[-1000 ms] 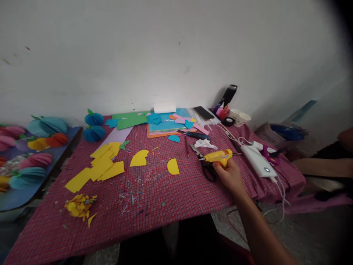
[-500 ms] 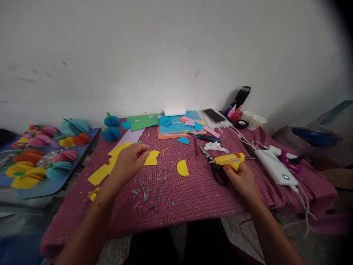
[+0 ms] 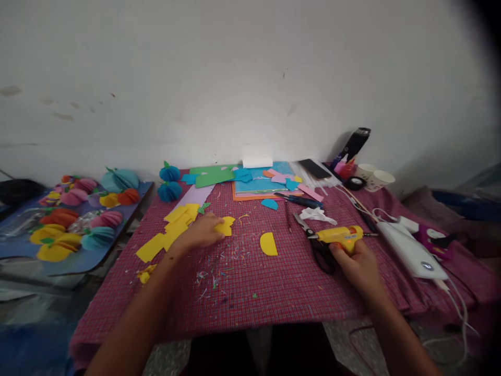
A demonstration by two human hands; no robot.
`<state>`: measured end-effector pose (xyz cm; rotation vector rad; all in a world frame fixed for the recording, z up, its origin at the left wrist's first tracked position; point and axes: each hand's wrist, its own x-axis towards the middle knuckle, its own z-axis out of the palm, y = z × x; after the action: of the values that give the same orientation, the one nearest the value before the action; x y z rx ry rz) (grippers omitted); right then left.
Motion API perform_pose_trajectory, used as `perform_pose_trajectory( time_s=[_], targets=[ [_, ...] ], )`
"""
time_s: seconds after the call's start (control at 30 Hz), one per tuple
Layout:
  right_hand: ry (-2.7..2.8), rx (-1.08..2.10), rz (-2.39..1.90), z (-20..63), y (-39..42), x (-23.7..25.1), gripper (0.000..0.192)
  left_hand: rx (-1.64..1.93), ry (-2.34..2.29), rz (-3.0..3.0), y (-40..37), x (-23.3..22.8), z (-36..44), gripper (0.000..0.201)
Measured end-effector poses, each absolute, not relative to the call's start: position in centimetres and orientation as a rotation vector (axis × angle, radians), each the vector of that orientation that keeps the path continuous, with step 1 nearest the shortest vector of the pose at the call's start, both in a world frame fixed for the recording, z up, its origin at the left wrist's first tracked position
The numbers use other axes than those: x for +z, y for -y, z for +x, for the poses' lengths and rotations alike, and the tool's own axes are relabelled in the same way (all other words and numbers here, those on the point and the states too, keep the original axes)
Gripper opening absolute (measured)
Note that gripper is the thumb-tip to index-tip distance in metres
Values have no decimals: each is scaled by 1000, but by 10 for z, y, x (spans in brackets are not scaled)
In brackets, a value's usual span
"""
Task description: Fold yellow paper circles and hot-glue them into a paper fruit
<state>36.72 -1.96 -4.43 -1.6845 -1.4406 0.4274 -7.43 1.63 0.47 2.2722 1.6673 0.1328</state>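
Observation:
My right hand (image 3: 362,266) is wrapped round the handle of a yellow hot glue gun (image 3: 341,236), its nozzle pointing left above a pair of black-handled scissors (image 3: 321,256). On the left, my left hand (image 3: 201,231) reaches low over the cloth, its fingertips pinching the left side of a yellow paper piece (image 3: 226,226) with a notched edge. The exact grip of those fingers is partly hidden. A yellow half-round paper piece (image 3: 269,244) lies flat between my hands. Beside my left wrist several yellow paper strips (image 3: 151,247) lie overlapped, and a small green paper leaf (image 3: 204,208) rests behind.
Paper scraps (image 3: 213,282) litter the checked tablecloth (image 3: 250,308). Behind lie coloured sheets (image 3: 215,176), a utility knife (image 3: 299,200), a crumpled tissue (image 3: 318,215) and a phone (image 3: 314,168). At right sits a white power bank (image 3: 410,250) with cables. Paper pumpkins (image 3: 58,243) fill a blue board.
My left hand has come down from above the table onto the notched yellow paper. The whole view has shifted slightly, while my right hand keeps holding the glue gun.

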Motion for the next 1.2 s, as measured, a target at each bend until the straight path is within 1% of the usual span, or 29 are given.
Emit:
perform_pose_trajectory(
  time_s=[0.07,0.27,0.43,0.5,0.73,0.8,0.9,1.0,1.2],
  targets=[
    [1442,438,-1685,367,20,-43,32,162,-1654,2250,-20,1,-77,36],
    [1450,405,-1731,367,20,-42,33,247,-1717,2226,-26,-9,-78,32],
    [1455,388,-1740,368,19,-44,31,306,-1758,2153,-20,-3,-73,12],
    [1455,413,-1715,369,18,-47,31,344,-1748,2098,-15,0,-72,9],
    [1465,434,-1706,371,18,-48,34,428,-1703,1973,2,17,-69,30],
    [1470,411,-1701,369,18,-46,33,503,-1712,1874,3,21,-67,33],
    [1464,416,-1685,366,19,-42,31,706,-1688,1657,-1,24,-58,33],
    [1455,449,-1666,363,20,-39,31,925,-1502,1415,-12,24,-39,38],
    [1451,500,-1640,363,19,-40,30,1013,-1091,1052,-21,14,0,40]
  ],
)
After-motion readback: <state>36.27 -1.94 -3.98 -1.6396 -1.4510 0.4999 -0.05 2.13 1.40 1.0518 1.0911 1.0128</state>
